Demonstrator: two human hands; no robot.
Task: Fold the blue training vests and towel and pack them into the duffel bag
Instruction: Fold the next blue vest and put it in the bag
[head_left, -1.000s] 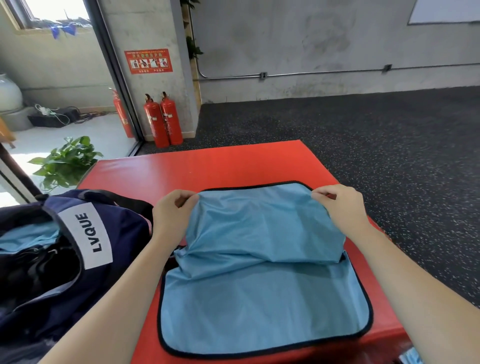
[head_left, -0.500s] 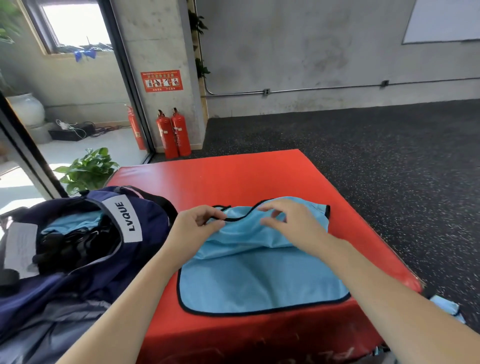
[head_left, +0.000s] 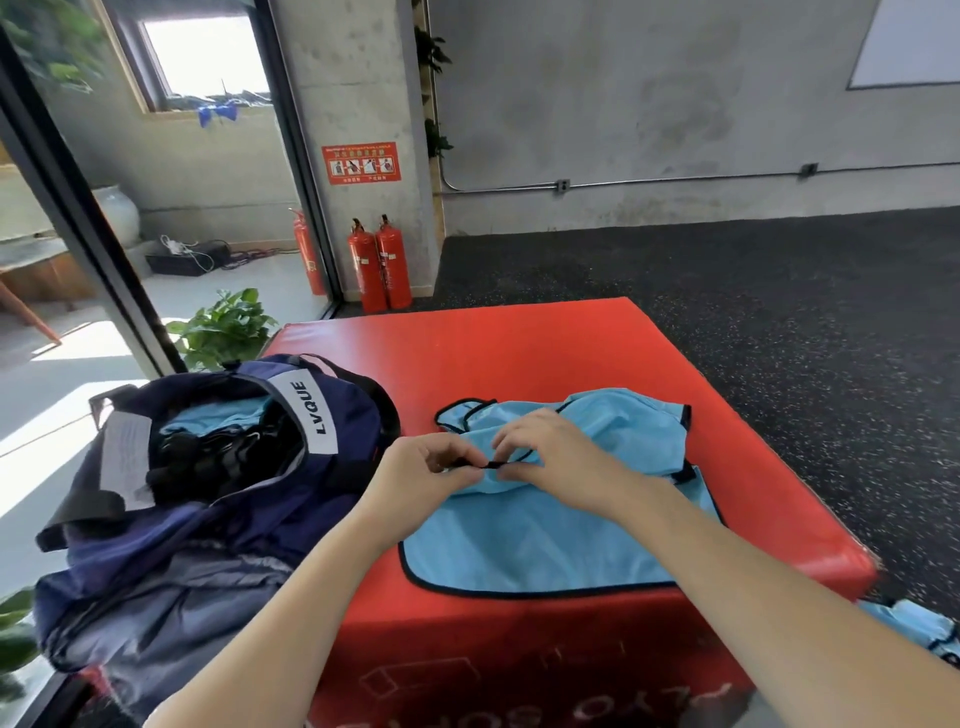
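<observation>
Fingers of the left hand (head_left: 423, 475) and right hand (head_left: 550, 457) curl in and pinch the black trim of the vest (head_left: 545, 530) between them, fingertips almost touching.

The vest lies on a red mat (head_left: 519, 353), toward its 5 o'clock corner. The mat sits on a dark speckled floor (head_left: 779, 291). At 12 o'clock a concrete wall (head_left: 623, 104) carries a conduit; two extinguishers (head_left: 382, 262) stand at 11 o'clock under a red sign (head_left: 362, 163). A plant (head_left: 223, 327) grows by the glass door at 10 o'clock.

The bag (head_left: 208, 493) sits at 9 o'clock of the vest, mouth open; its dark contents are hard to make out beyond some light blue cloth. Another blue piece (head_left: 914, 626) is cut off at the lower right edge.

The vest is light blue, black-edged, its far half bunched, its near half flat.
</observation>
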